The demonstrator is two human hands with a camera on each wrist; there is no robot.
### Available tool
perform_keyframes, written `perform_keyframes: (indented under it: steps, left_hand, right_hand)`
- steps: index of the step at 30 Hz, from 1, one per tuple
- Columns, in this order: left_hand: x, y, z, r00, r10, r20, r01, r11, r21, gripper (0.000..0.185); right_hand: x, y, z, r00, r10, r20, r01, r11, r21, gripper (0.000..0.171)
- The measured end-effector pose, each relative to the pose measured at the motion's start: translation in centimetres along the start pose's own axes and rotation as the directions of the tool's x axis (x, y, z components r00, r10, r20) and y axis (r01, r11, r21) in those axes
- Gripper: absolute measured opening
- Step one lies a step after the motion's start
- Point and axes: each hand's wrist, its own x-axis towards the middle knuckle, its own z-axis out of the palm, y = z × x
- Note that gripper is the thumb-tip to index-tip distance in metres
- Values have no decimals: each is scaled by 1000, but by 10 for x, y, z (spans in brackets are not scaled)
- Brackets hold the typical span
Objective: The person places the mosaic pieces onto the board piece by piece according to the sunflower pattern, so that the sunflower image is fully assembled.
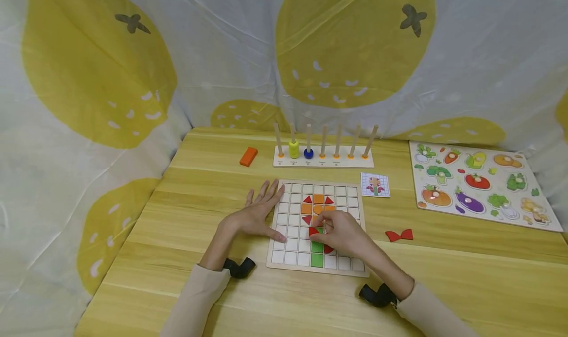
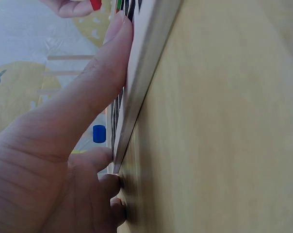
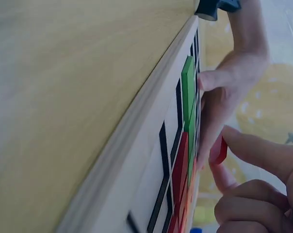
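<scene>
A square wooden grid board [image 1: 290, 258] lies on the table before me. My left hand [image 1: 255, 218] rests at its left edge, fingers spread, the thumb on the board's face. Between thumb and index finger, my right hand [image 1: 348, 232] pinches a small red curved-edge piece [image 3: 219, 149] close over the board, left of the green squares [image 1: 317, 260]. Orange pieces [image 1: 318, 199] and red triangles [image 1: 307, 199] fill cells higher up the board. Another red piece [image 1: 328, 250] sits right of the green column, partly hidden by the right hand.
Two red pieces [image 1: 399, 235] lie on the table right of the board. A small pattern card [image 1: 375, 185] is by its upper right corner. Behind stand a peg rack [image 1: 324, 163] with yellow and blue beads and an orange block [image 1: 248, 156]. A vegetable puzzle [image 1: 483, 211] lies far right.
</scene>
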Motion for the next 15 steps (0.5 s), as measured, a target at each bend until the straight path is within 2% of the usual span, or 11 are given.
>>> perform_keyframes:
  steps: [10, 15]
  left_hand:
    - [1, 0, 1, 1000, -6, 3, 6, 1000, -3, 130]
    - [0, -1, 1, 1000, -6, 1, 6, 1000, -7, 130]
  right_hand:
    - [12, -11, 11, 1000, 18, -11, -19, 994, -108, 21]
    - [13, -7, 8, 1000, -16, 23, 18, 997, -80, 23]
